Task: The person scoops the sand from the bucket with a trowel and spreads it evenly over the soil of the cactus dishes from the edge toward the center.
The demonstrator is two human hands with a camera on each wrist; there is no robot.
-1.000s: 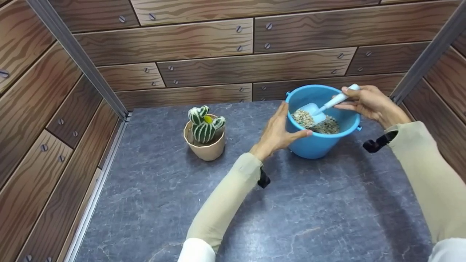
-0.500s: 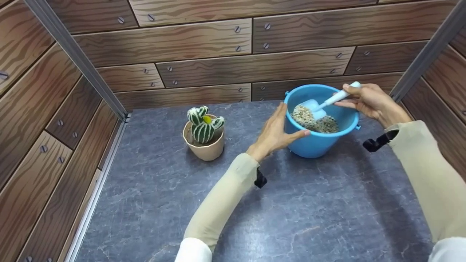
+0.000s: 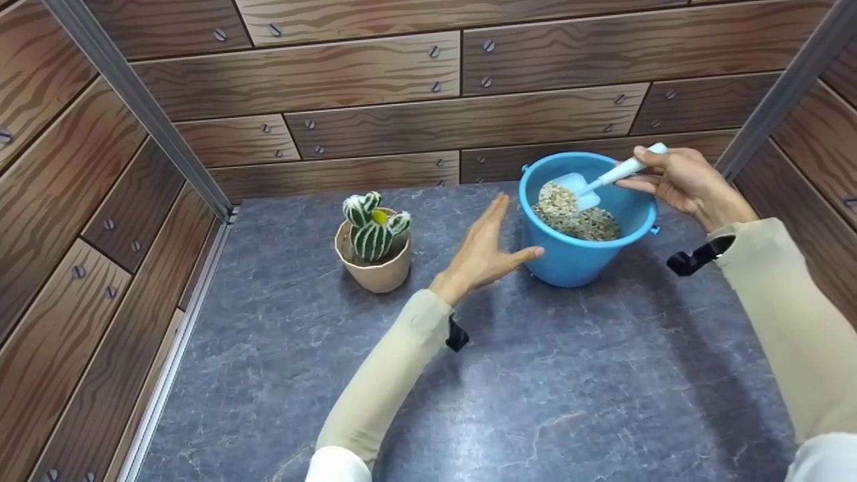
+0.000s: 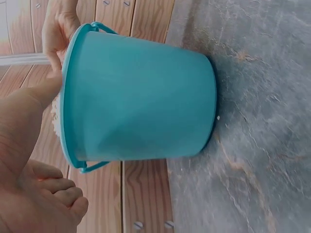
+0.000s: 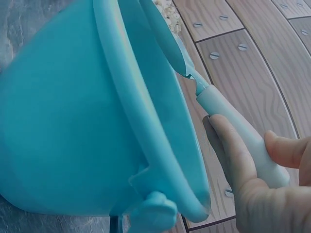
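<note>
My right hand (image 3: 689, 184) grips the white handle of a light blue toy shovel (image 3: 619, 172) at the back right. Pale gravel (image 3: 558, 199) is heaped on the shovel's blade, which is inside a blue bucket (image 3: 569, 264). Darker gravel (image 3: 592, 227) covers the bucket's bottom. Just left of the bucket is my left hand (image 3: 477, 256), its thumb and fingers spread and holding nothing. In the left wrist view the thumb lies close by the bucket rim (image 4: 73, 141); I cannot tell whether they touch. The right wrist view shows thumb and fingers around the shovel handle (image 5: 243, 131).
Left of the bucket, a small cactus (image 3: 371, 241) stands in a tan pot (image 3: 381, 276) on the dark grey marbled table (image 3: 535, 402). Wood-patterned panels (image 3: 375, 77) form walls behind and at both sides, with metal posts (image 3: 147, 114) at the corners.
My left hand has come off the bucket's rim and moved left. The right hand has raised the gravel-loaded shovel slightly inside the bucket.
</note>
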